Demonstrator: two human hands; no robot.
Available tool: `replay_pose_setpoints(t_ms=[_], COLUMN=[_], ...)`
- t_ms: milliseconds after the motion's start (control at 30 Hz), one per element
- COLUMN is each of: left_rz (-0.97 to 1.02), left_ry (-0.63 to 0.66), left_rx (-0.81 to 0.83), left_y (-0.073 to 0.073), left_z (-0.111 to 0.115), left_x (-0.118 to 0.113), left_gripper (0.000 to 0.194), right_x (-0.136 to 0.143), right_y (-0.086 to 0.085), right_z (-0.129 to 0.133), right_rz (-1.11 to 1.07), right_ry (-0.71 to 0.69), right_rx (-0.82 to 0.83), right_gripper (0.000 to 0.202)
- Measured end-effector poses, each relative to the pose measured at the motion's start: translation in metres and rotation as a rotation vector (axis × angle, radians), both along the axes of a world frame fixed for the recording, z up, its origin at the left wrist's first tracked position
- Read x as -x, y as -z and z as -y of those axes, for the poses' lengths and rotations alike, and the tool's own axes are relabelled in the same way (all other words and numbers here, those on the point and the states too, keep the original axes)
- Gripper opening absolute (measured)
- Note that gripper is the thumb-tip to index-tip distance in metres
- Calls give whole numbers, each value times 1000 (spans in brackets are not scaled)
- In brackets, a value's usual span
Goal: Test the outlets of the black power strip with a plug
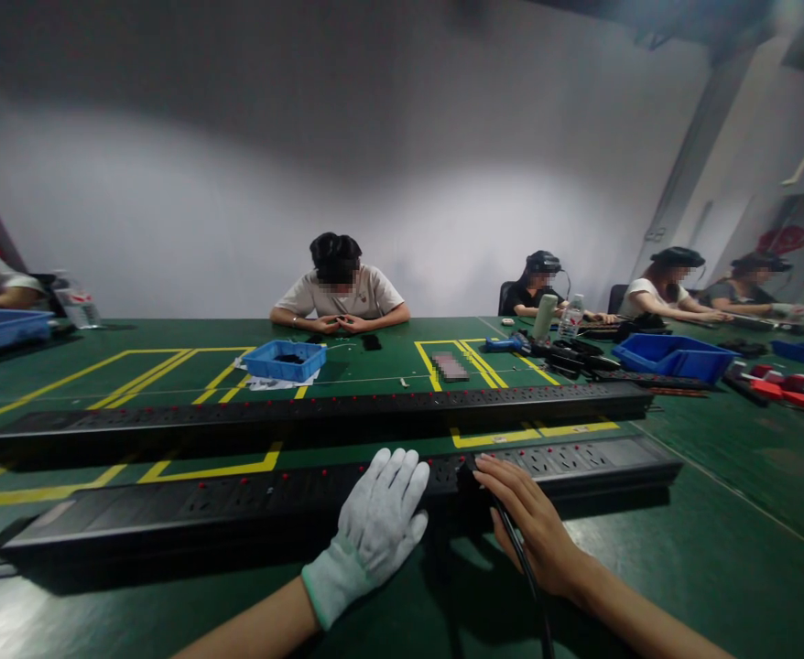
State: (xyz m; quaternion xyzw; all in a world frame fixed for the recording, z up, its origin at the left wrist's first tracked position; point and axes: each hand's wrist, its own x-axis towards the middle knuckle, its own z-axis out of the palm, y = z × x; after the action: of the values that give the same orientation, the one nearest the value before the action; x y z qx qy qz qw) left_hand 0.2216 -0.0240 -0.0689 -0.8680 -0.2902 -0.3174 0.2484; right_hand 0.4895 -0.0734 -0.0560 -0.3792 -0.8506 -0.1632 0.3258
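A long black power strip (pixel 147 522) with rows of sockets and small red switches lies across the table in front of me. My left hand (pixel 383 514), in a white knit glove with a green cuff, rests on it, fingers stretched out flat. To its right, my bare right hand (pixel 536 517) grips a black plug (pixel 469 476) at one of the strip's sockets; how deep the plug sits is hidden. A black cable (pixel 529 577) runs from the plug under my right palm toward the table's near side.
A second power strip (pixel 237 423) lies parallel behind. Farther back are a small blue bin (pixel 285 368), a larger blue bin (pixel 673 366), a green bottle (pixel 545 318) and a clear bottle (pixel 570 320). Yellow tape marks the green table (pixel 361 595). Several people sit around it.
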Motion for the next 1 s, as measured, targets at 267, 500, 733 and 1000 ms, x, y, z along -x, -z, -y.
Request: replay_pose_setpoints(t_ms=[267, 500, 733, 1000], left_rz=[5, 5, 21, 9], left_ry=[-2, -4, 5, 6], left_rx=[-21, -20, -26, -29], left_y=[-2, -1, -1, -2], left_z=[0, -1, 0, -1], left_x=[-1, -1, -2, 0], left_gripper=[51, 50, 49, 49], right_x=[0, 6, 3, 0], right_y=[-1, -8, -5, 7], right_z=[1, 1, 5, -1], right_rz=[-57, -135, -132, -158], right_ry=[-31, -45, 3, -4], right_rx=[5, -52, -90, -77], right_gripper=[53, 35, 35, 39])
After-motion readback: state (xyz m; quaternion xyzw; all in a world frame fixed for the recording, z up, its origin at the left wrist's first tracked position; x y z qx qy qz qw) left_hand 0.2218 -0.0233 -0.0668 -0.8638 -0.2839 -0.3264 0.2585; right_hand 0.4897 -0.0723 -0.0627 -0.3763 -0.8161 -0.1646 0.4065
